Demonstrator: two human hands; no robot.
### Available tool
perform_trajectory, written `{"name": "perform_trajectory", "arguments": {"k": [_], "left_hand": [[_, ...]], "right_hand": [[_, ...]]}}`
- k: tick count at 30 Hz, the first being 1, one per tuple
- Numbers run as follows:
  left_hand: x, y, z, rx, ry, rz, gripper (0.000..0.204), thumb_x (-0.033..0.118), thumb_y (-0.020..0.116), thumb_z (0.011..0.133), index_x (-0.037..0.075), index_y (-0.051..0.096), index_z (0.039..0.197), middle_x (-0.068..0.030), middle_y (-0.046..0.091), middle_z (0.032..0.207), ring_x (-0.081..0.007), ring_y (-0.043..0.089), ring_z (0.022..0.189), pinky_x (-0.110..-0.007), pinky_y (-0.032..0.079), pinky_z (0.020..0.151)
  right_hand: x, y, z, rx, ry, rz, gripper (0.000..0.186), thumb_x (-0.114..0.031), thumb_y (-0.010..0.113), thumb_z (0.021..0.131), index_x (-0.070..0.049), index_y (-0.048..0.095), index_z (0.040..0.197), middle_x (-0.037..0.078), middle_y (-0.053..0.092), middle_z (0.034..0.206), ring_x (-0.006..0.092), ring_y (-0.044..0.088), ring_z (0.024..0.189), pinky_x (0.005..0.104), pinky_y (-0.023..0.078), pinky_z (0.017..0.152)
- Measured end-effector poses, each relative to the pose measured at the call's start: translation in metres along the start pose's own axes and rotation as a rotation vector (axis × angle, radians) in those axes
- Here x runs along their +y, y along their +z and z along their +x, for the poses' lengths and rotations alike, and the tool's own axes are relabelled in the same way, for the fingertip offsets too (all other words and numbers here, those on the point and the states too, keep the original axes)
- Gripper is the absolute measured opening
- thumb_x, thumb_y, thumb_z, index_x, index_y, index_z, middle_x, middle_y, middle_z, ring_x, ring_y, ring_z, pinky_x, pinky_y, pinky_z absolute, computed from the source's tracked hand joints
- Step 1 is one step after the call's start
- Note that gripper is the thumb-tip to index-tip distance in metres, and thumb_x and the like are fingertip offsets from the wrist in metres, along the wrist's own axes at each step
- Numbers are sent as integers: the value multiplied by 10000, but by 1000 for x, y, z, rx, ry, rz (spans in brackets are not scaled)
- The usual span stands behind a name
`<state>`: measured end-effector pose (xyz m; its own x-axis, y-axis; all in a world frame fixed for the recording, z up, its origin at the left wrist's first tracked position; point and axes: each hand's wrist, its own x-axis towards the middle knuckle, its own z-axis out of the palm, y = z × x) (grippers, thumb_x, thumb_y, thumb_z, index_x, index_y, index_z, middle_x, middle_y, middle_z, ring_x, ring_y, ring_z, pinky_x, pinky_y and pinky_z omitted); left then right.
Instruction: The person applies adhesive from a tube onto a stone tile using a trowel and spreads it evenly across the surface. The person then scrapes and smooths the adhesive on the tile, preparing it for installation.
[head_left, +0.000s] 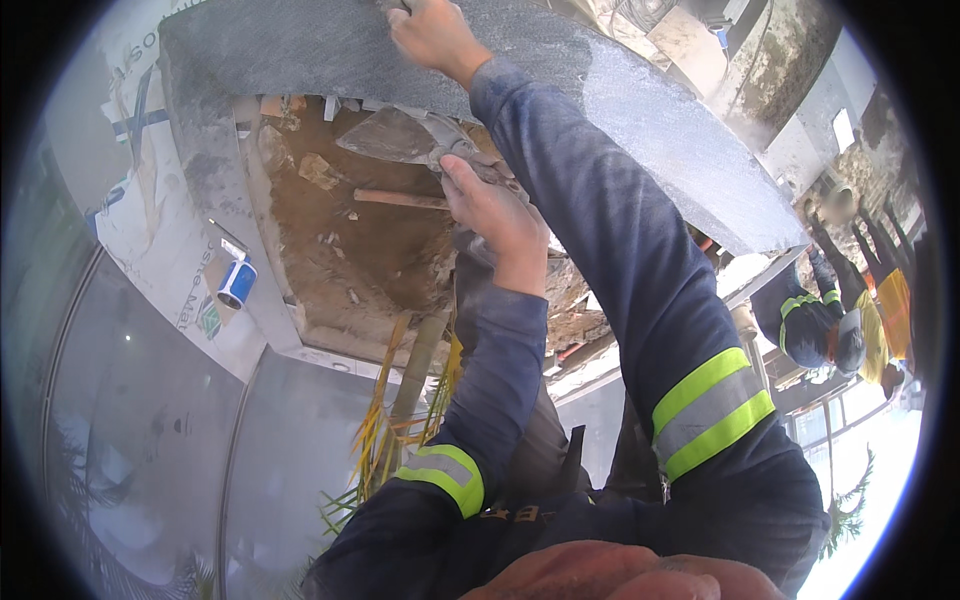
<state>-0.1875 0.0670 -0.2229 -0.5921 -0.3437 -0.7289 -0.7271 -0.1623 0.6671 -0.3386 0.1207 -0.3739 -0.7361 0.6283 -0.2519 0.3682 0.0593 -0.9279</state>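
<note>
My left hand [492, 208] is closed on a dusty grey trowel at the centre, its broad blade [385, 140] pointing left over an opening with brown soil [380, 250]. My right hand [432, 38] is higher up, on the dark grey curved slab [280, 50] that borders the opening, its fingers closed around something small near the top edge that I cannot make out. Below the blade lies a reddish stick [398, 198], with a pale stone chunk [318, 170] to its left.
A blue-and-white roll-like object [236, 283] lies on white sheeting [170, 220] at left. Yellowing palm fronds [385, 410] rise below the opening. Several people [830, 325] in work clothes are at the right. Boards [685, 45] and rubble are beyond the slab.
</note>
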Motion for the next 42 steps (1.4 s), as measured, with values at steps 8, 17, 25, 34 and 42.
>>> {"name": "perform_trajectory", "arguments": {"k": [8, 17, 25, 34, 42], "left_hand": [[-3, -8, 8, -132, -84, -35, 635, 434, 415, 1113, -75, 359, 1489, -167, 491, 1382, -237, 535, 1227, -368, 460, 1043], [-21, -10, 10, -99, 23, 23, 458, 386, 442, 1112, -31, 490, 1296, -69, 552, 1031, -159, 563, 935, -324, 476, 828], [-34, 2, -2, -74, -22, -71, 343, 375, 456, 1108, 38, 500, 1154, -30, 537, 841, -114, 499, 613, -273, 391, 515], [-59, 1, -13, -184, 49, 54, 389, 431, 487, 1087, 52, 498, 1176, -26, 509, 882, -131, 478, 669, -298, 427, 597], [-77, 2, -18, -183, 85, 101, 364, 383, 464, 1103, 28, 514, 1172, -27, 516, 851, -110, 465, 614, -279, 403, 543]], "right_hand": [[19, 25, 24, -12, 64, -177, 313, -205, 516, 960, 35, 705, 1029, 351, 675, 1036, 521, 645, 1040, 572, 507, 921], [26, -44, -18, 99, 148, -168, 299, -181, 509, 955, 33, 694, 1052, 327, 688, 1008, 515, 655, 1011, 568, 510, 898], [42, -107, -63, 74, 242, -133, 303, -212, 540, 969, -1, 701, 1114, 322, 693, 1012, 485, 663, 1028, 542, 517, 893], [48, -180, -106, 50, 436, -45, 347, -243, 536, 1015, 15, 697, 1182, 169, 745, 918, 282, 699, 838, 400, 527, 804], [65, -231, -139, 113, 489, 25, 388, -259, 524, 1034, 2, 676, 1279, 150, 757, 949, 227, 691, 876, 375, 521, 832]]}}
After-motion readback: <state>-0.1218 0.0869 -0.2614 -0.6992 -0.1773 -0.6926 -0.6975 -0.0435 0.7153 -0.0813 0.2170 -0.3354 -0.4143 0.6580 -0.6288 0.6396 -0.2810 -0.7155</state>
